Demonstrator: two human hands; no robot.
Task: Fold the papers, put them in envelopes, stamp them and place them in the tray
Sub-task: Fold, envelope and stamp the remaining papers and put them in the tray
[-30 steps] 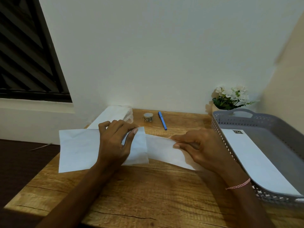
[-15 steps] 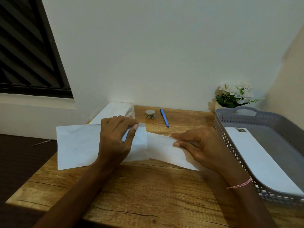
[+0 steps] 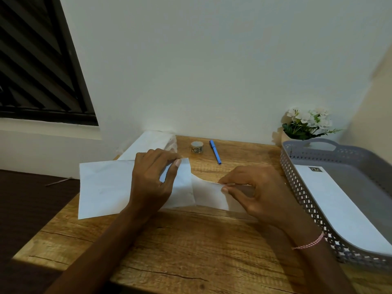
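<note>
- Gripping the envelope at its right end with our left hand, we pinch the folded paper in our right hand, its left end at the envelope's mouth, low over the table.
- Right of us, the tray holds a second envelope.
- Farther back lie a stamp roll, a pen and a paper stack.

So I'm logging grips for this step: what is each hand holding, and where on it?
The left hand pinches the envelope at its open end's top corner. The right hand pinches the folded paper near its right end.
</note>
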